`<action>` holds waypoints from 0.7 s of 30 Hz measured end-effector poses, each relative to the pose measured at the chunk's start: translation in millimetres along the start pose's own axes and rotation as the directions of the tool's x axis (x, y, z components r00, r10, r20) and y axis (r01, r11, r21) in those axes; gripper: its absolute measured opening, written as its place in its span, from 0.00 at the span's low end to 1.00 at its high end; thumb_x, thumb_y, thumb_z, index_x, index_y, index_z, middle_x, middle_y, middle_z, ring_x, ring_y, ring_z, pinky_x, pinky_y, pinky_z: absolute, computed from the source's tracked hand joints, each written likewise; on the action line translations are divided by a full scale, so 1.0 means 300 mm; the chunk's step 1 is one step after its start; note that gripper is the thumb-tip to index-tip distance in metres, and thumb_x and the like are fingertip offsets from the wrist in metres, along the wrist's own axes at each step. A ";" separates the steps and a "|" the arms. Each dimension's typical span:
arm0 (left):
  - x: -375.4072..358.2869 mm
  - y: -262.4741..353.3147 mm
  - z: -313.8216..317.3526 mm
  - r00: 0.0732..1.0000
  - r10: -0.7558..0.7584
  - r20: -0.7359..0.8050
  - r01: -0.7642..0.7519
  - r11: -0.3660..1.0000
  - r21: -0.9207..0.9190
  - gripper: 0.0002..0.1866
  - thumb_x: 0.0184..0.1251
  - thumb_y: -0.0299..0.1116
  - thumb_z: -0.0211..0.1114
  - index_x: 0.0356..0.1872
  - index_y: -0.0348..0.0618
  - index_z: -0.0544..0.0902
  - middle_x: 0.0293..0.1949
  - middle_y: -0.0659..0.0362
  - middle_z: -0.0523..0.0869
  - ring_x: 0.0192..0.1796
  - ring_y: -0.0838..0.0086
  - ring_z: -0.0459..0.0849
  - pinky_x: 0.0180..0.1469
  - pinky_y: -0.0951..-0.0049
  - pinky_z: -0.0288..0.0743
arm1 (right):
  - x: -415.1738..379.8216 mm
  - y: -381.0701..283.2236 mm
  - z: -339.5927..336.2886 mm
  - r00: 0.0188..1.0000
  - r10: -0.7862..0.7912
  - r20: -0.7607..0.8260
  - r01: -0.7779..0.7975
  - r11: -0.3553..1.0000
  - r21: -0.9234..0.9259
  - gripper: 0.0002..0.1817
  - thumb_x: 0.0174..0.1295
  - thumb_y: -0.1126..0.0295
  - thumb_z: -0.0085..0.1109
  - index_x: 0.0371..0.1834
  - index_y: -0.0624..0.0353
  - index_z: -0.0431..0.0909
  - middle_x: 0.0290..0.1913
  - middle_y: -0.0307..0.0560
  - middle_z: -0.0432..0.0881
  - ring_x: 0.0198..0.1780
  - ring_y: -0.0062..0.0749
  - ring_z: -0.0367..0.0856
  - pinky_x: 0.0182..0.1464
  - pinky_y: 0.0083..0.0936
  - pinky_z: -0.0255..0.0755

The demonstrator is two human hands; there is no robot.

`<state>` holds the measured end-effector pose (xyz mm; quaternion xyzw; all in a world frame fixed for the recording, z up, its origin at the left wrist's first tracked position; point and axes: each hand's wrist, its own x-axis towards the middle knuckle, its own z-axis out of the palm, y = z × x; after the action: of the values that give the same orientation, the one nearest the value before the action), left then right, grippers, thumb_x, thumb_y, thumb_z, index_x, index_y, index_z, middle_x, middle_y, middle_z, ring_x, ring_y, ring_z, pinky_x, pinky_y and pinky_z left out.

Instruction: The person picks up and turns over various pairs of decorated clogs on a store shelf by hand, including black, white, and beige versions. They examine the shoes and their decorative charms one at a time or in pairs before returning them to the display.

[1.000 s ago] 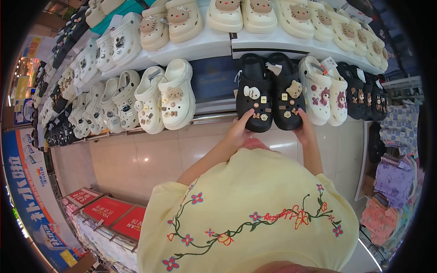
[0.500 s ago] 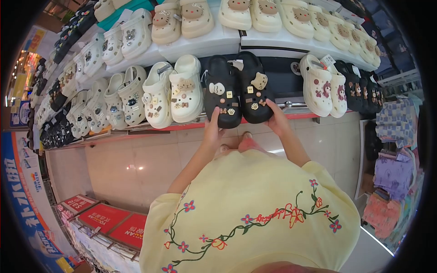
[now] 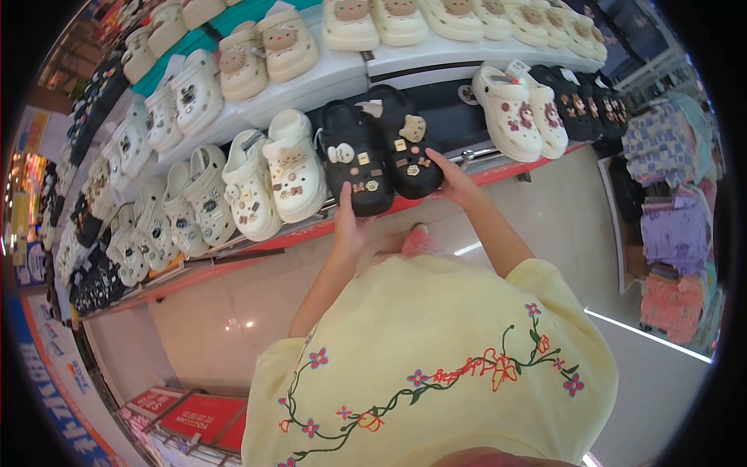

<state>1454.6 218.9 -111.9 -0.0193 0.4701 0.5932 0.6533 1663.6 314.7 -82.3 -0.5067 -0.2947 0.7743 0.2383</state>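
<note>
Two black clogs stand side by side at the shelf's front edge, toes toward me, with cat, bow and paw charms on their uppers. My left hand (image 3: 352, 224) grips the toe of the left black clog (image 3: 358, 177), thumb on top and fingers beneath. On the other side, my right hand (image 3: 455, 180) holds the right black clog (image 3: 403, 152) by its toe edge, thumb over the upper. A pair of white clogs (image 3: 294, 175) with similar charms sits just left of them. Farther right is another white pair (image 3: 510, 117) with dark pink character charms.
A metal rail and red strip (image 3: 498, 165) run along the shelf front. Cream clogs (image 3: 398, 19) line the upper tier. Folded clothes (image 3: 673, 233) are stacked at the right, and red sale boxes (image 3: 204, 416) stand at lower left. Tiled floor (image 3: 210, 300) lies below.
My view has turned, so the shelf now slants up to the right and the clogs appear farther left. Both hands keep their hold on the black clogs.
</note>
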 end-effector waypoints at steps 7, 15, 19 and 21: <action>0.032 -0.029 -0.025 0.988 0.086 0.126 -0.078 0.995 -0.066 0.29 0.64 0.55 0.55 0.58 0.45 0.70 0.56 0.57 0.77 0.56 0.66 0.77 0.54 0.63 0.75 | 0.023 0.017 -0.033 0.999 0.016 -0.035 -0.021 0.987 -0.158 0.44 0.53 0.28 0.44 0.63 0.50 0.65 0.55 0.48 0.75 0.52 0.43 0.75 0.54 0.44 0.66; -0.050 -0.187 -0.045 0.989 -0.135 -0.068 0.115 0.964 -0.240 0.36 0.61 0.68 0.45 0.61 0.54 0.62 0.53 0.60 0.74 0.58 0.61 0.71 0.59 0.48 0.57 | -0.004 0.043 -0.308 0.997 0.059 0.043 -0.063 0.992 0.109 0.32 0.61 0.39 0.46 0.53 0.57 0.69 0.50 0.54 0.77 0.51 0.42 0.77 0.52 0.40 0.71; 0.000 -0.254 -0.088 0.948 -0.101 -0.301 0.025 0.969 -0.245 0.29 0.64 0.64 0.45 0.51 0.49 0.67 0.49 0.56 0.75 0.54 0.61 0.73 0.56 0.49 0.62 | -0.135 0.028 -0.644 1.000 -0.014 0.005 0.013 0.977 0.212 0.28 0.62 0.45 0.51 0.53 0.57 0.69 0.52 0.53 0.76 0.53 0.40 0.76 0.52 0.36 0.71; 0.037 -0.332 -0.106 0.900 -0.109 -0.422 -0.030 0.950 -0.310 0.24 0.67 0.58 0.47 0.46 0.45 0.68 0.47 0.54 0.75 0.52 0.62 0.74 0.55 0.53 0.66 | -0.213 0.004 -0.828 0.992 -0.073 -0.100 0.101 0.941 0.323 0.27 0.62 0.47 0.51 0.55 0.56 0.67 0.55 0.52 0.73 0.55 0.41 0.74 0.54 0.37 0.70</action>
<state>1513.1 179.1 -189.7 -0.2623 0.5046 0.6262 0.5332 1917.1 324.6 -119.9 -0.4797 -0.1736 0.7784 0.3657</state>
